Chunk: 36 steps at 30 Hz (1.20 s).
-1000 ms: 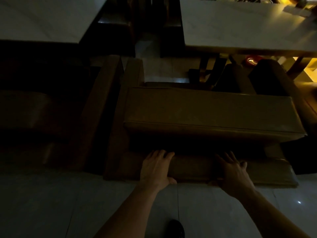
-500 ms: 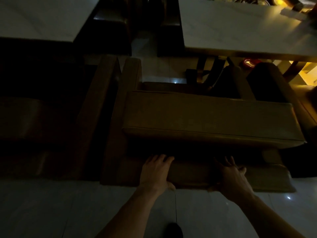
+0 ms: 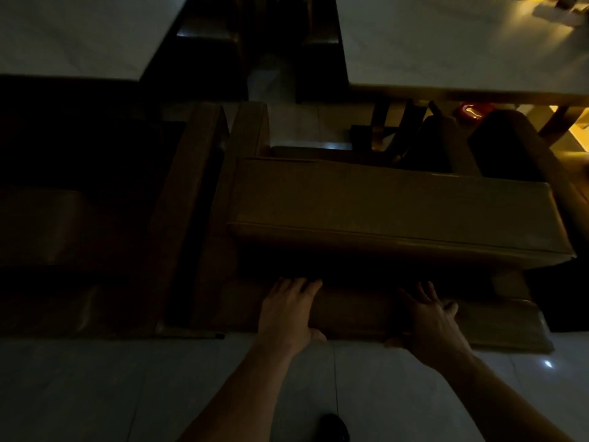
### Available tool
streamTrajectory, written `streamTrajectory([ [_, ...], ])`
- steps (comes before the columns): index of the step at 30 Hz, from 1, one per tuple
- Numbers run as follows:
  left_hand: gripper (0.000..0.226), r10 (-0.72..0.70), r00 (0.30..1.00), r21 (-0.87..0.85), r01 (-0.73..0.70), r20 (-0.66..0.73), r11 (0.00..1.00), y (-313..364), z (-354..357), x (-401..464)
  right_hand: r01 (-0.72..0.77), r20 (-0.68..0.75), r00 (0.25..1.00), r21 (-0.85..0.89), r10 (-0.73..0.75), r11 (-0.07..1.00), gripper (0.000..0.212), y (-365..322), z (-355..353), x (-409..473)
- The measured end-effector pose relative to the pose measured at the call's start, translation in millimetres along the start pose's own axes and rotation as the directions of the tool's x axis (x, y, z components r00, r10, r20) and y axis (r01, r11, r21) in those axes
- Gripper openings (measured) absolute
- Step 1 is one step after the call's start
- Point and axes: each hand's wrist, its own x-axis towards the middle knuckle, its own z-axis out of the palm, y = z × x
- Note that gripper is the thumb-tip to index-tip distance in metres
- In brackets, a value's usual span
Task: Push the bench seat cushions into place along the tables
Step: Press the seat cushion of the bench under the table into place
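Dim lighting throughout; detail is limited in the left half of the head view.

Left hand (image 3: 288,309) lies palm down on the long tan padded seat cushion (image 3: 357,317) at the near edge of the brown upholstered bench (image 3: 204,282). Its fingers (image 3: 299,287) are extended and close together, tips reaching toward the dark gap under the backrest; the thumb hooks over the cushion's near edge just above the floor.

Right hand (image 3: 428,317) rests on the same cushion, further toward its right end. Its fingers are straight and slightly spread, thumb stuck out to the right. Both hands press on the cushion's top and near edge; neither curls around it.

Seat cushion runs left to right along the bench's near edge, its near side meeting the pale glossy tiled floor (image 3: 111,387). Its right end (image 3: 516,327) juts past the bench backrest and looks slightly raised or curled; whether it sits flush in the frame I cannot tell.

Large tan rectangular backrest cushion (image 3: 395,212) stands directly behind the hands, overhanging the seat cushion and casting a deep shadow on it.

Beyond the backrest: a white rectangular tabletop (image 3: 462,43) at the upper right with dark wooden legs beneath, and a second white tabletop (image 3: 73,33) at the upper left. A small red round object (image 3: 471,110) shows under the right table's near edge.

Dark shoe tip (image 3: 333,427) is visible on the floor at the bottom edge.
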Motion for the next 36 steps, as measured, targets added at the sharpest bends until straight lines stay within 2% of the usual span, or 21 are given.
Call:
streamTrajectory([
  [14,0.107,-0.028,1.0,0.011,0.028,-0.006,1.0,8,-2,-6,0.035,-0.108,0.994,0.005,-0.034,0.999,0.114,0,5,-9],
  [22,0.104,-0.043,0.999,0.01,0.043,-0.011,0.999,15,-7,-9,0.029,-0.119,0.992,0.001,-0.029,1.0,0.112,0,8,-11],
  [36,0.103,-0.022,1.0,-0.024,0.022,-0.002,0.999,5,2,-7,-0.012,-0.029,1.0,-0.037,0.011,0.999,0.121,-4,5,-8],
])
